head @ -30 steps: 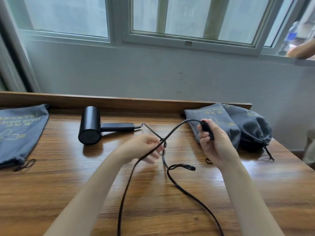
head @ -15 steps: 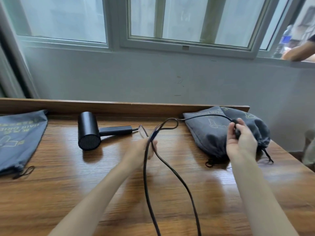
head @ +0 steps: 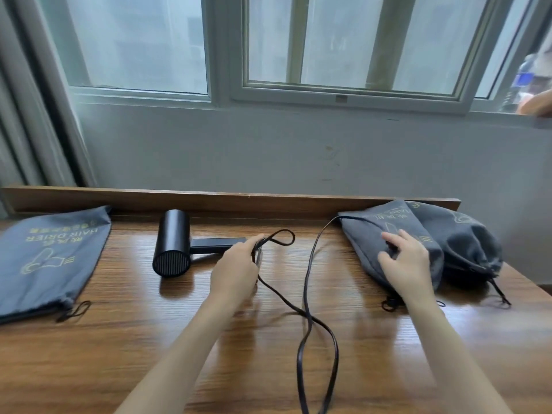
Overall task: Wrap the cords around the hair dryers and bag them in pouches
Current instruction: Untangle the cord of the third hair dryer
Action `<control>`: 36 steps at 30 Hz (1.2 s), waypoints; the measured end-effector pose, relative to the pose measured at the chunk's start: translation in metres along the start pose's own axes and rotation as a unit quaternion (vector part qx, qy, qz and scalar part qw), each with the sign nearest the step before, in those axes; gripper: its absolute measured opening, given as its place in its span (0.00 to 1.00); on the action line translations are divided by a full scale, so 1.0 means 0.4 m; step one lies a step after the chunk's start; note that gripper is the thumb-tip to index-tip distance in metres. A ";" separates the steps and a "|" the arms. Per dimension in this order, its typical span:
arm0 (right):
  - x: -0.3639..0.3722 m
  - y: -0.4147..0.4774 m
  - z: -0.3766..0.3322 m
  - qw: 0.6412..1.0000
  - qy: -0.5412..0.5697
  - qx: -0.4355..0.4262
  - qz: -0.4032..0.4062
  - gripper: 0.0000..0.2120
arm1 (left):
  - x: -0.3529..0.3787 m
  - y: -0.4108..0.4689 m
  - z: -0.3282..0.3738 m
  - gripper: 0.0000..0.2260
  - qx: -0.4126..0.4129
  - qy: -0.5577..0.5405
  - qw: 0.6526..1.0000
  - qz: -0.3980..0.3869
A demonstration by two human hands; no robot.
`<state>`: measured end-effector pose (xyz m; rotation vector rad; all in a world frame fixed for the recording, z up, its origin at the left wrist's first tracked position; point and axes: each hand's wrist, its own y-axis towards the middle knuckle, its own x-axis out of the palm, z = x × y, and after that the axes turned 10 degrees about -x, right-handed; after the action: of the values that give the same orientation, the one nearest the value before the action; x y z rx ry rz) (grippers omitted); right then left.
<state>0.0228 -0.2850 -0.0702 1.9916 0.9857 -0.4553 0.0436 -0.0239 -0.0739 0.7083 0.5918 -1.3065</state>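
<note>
A black hair dryer (head: 171, 246) lies on the wooden table (head: 119, 339), its handle pointing right. My left hand (head: 236, 270) grips the black cord (head: 307, 282) just off the handle's end, where a small loop stands up. From there the cord runs down past the front edge, comes back up and arcs right to my right hand (head: 403, 261). That hand is over a grey pouch (head: 367, 237), its fingers curled round the cord's plug end. A fuller grey pouch (head: 466, 246) lies right behind that one. A flat grey pouch (head: 50, 258) lies at the far left.
A raised wooden ledge (head: 239, 198) runs along the back of the table under the window wall. Drawstrings (head: 498, 291) trail off the right pouches toward the table's right edge. Another person's arm (head: 537, 104) rests on the window sill at far right.
My right hand carried the plug end to the right, over the pouches, stretching the cord out. My left hand slid along the cord up to the dryer's handle end.
</note>
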 end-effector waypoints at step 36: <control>0.038 -0.063 -0.123 0.951 0.062 -0.171 -0.251 0.22 | 0.011 -0.041 -0.023 0.20 0.032 -0.271 0.953 -0.134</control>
<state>0.0103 -0.2293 -0.0645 1.4624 1.5485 -0.3986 0.0281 -0.0215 -0.0854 0.2968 0.2001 -1.6956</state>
